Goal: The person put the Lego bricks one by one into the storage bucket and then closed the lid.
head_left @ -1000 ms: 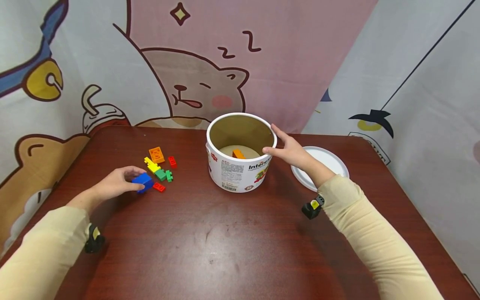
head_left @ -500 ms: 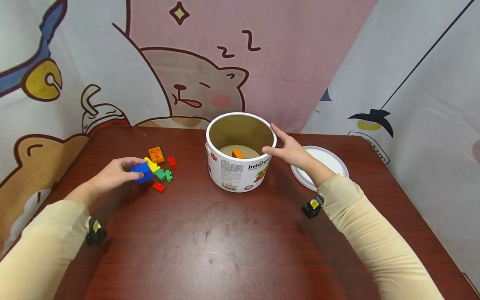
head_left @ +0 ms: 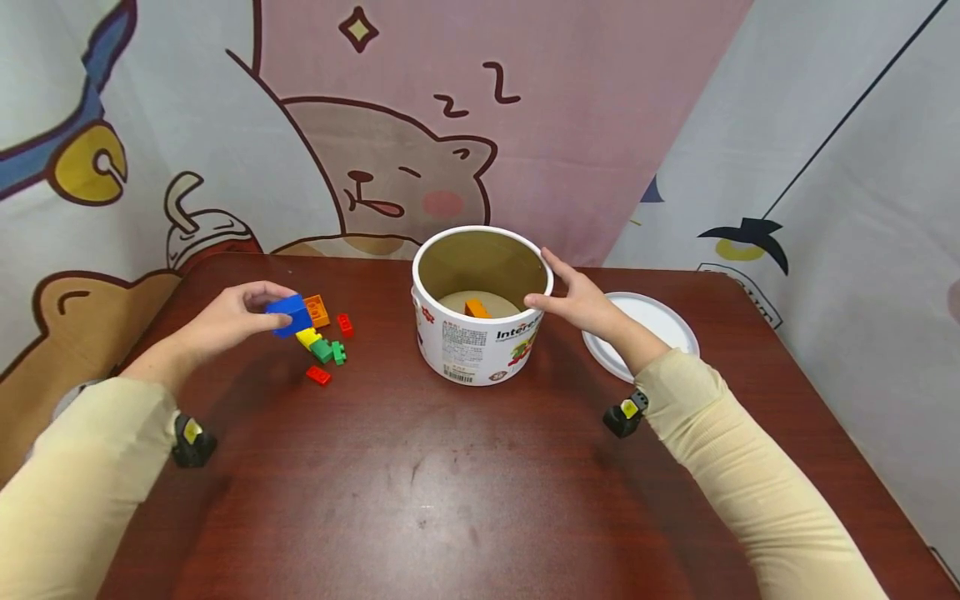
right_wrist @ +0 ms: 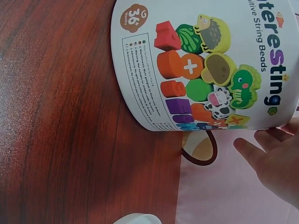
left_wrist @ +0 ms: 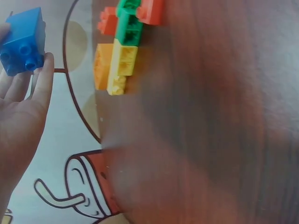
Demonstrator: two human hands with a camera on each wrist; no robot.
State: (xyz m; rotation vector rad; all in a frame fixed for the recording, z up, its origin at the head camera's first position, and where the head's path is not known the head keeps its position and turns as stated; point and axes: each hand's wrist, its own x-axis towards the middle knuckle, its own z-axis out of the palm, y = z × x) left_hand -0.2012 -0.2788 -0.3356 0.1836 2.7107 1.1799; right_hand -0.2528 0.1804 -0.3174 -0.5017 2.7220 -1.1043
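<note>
My left hand [head_left: 243,312] pinches a blue brick [head_left: 291,315] between thumb and fingers, raised over the table. The left wrist view shows that brick [left_wrist: 24,42] with its studs toward the camera. Right beneath and beyond it lie an orange brick [head_left: 317,311], a yellow brick [head_left: 307,337], partly covered by the blue one, a green brick [head_left: 322,351] and a small green piece [head_left: 339,353]. My right hand [head_left: 581,304] rests on the right rim of a white printed bucket [head_left: 465,346], thumb and fingers spread. Inside the bucket lies an orange block [head_left: 477,308].
Two small red bricks lie near the pile, one red brick [head_left: 345,325] behind and another red brick [head_left: 318,375] in front. A white round lid [head_left: 660,321] lies right of the bucket, partly behind my right forearm. A cartoon-printed cloth [head_left: 600,108] hangs behind the brown table [head_left: 420,500].
My left hand has lifted the blue brick off the table and moved it away from me, so it now overlaps the orange and yellow bricks. My right hand has stayed at the bucket.
</note>
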